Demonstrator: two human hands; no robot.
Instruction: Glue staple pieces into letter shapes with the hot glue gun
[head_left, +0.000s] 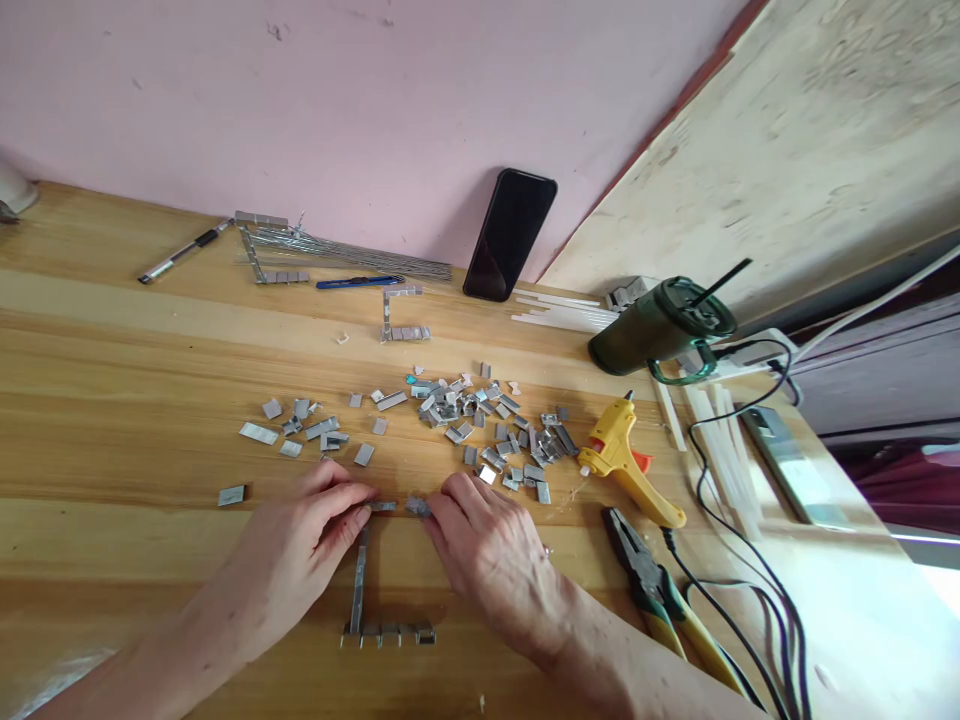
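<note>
My left hand (326, 515) pinches the top corner of an L-shaped strip assembly (359, 585) of small grey metal pieces, whose lower arm points right along the table. A short metal strip (384, 506) sticks out to the right of those fingertips. Between the fingers of my right hand (484, 545) is a small metal piece (418, 506), a little apart from the strip's end. Just beyond both hands lies a scattered heap of bent metal pieces (450, 400). The fingertips of my right hand are partly hidden behind the hand itself.
A yellow glue gun (626, 460) and pliers (646, 580) lie at right, with a black cable (701, 470) running beside them. Behind are a phone (510, 235), a green tumbler (652, 325), glue sticks (566, 312), thin wires (360, 253), a blue cutter (360, 283), a pen (184, 252) and a C-shaped assembly (405, 332).
</note>
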